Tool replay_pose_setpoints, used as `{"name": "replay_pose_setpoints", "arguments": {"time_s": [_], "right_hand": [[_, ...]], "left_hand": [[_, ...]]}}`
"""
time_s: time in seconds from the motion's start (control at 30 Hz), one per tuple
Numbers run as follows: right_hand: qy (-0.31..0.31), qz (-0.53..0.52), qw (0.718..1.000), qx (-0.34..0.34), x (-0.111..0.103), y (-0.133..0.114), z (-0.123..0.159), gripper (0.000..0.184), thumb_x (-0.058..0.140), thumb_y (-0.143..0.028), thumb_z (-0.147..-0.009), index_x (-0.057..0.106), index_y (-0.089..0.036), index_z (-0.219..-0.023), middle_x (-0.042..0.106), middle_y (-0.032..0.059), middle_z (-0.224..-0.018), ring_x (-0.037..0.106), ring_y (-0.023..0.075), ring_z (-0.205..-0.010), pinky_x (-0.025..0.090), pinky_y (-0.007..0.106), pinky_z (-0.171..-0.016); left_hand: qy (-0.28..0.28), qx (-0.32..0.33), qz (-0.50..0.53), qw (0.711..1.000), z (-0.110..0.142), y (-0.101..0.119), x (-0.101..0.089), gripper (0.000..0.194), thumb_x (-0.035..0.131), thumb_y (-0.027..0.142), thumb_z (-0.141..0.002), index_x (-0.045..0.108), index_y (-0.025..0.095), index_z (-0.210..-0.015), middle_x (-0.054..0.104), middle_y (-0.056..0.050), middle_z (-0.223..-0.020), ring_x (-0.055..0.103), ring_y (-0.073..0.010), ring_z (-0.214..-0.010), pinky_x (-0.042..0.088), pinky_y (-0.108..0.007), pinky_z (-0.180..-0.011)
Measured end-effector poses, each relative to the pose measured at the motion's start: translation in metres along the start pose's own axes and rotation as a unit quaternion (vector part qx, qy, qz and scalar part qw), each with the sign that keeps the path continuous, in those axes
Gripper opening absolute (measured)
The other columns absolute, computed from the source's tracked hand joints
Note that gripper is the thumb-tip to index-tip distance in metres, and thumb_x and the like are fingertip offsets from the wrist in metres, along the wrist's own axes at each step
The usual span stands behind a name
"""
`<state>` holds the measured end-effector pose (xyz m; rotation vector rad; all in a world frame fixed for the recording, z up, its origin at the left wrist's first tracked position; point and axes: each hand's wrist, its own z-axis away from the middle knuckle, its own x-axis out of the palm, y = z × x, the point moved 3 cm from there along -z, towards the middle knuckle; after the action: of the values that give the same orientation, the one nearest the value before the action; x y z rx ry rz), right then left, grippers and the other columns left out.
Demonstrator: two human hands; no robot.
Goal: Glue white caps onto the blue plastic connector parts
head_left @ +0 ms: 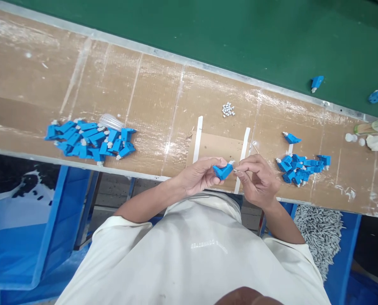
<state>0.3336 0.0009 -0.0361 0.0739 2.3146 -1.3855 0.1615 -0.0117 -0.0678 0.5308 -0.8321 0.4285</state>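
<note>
Held near the table's front edge, a small blue plastic part (223, 171) with a white tip is pinched in the fingers of my left hand (204, 173). Close to its right end is my right hand (259, 178), fingers closed around a thin wooden stick (255, 147) whose upper end pokes out above the knuckles. Something small and pale shows at the right fingertips, by the blue part; whether it touches the part I cannot tell. Beyond the hands lies a little cluster of tiny white pieces (228, 109).
A pile of blue parts (87, 137) lies left, by a clear plastic cup (111, 122); a smaller pile (303, 168) lies right. White tape strips (198, 137) mark a cardboard sheet (222, 146). A stick container (371, 126) is far right. A blue bin holds grey pieces (318, 233).
</note>
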Motion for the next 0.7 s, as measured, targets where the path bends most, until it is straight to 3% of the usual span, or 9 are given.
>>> {"name": "replay_pose_setpoints", "arguments": {"time_s": [0.27, 0.47, 0.7], "right_hand": [[-0.037, 0.056, 0.995, -0.074, -0.0006, -0.0012, -0.0053, 0.015, 0.066, -0.015, -0.097, 0.073, -0.026, -0.104, 0.075, 0.0049, -0.086, 0.069, 0.0193, -0.077, 0.053, 0.033, -0.069], [-0.079, 0.144, 0.976, -0.146, -0.0013, -0.0036, -0.0062, 0.020, 0.061, -0.012, -0.099, 0.070, -0.025, -0.112, 0.076, 0.0070, -0.091, 0.069, 0.0183, -0.077, 0.054, 0.031, -0.065], [-0.171, 0.153, 0.965, -0.124, -0.0092, 0.0034, -0.0065, 0.020, 0.061, -0.018, -0.100, 0.074, -0.028, -0.111, 0.076, 0.0077, -0.092, 0.069, 0.0200, -0.081, 0.058, 0.035, -0.071]], "left_hand": [[-0.004, -0.003, 0.002, 1.000, 0.0010, -0.0005, -0.0019, 0.021, 0.084, 0.018, -0.077, 0.064, 0.013, -0.077, 0.060, 0.004, -0.066, 0.061, -0.0052, -0.055, 0.054, -0.012, -0.052], [-0.002, 0.004, 0.001, 1.000, 0.0008, -0.0002, -0.0039, 0.023, 0.086, 0.019, -0.075, 0.065, 0.013, -0.076, 0.059, 0.004, -0.067, 0.058, -0.0046, -0.058, 0.052, -0.012, -0.053], [0.001, -0.002, -0.012, 1.000, -0.0033, -0.0005, -0.0095, 0.021, 0.086, 0.019, -0.075, 0.066, 0.013, -0.074, 0.059, 0.003, -0.068, 0.058, -0.0053, -0.059, 0.052, -0.013, -0.052]]}}
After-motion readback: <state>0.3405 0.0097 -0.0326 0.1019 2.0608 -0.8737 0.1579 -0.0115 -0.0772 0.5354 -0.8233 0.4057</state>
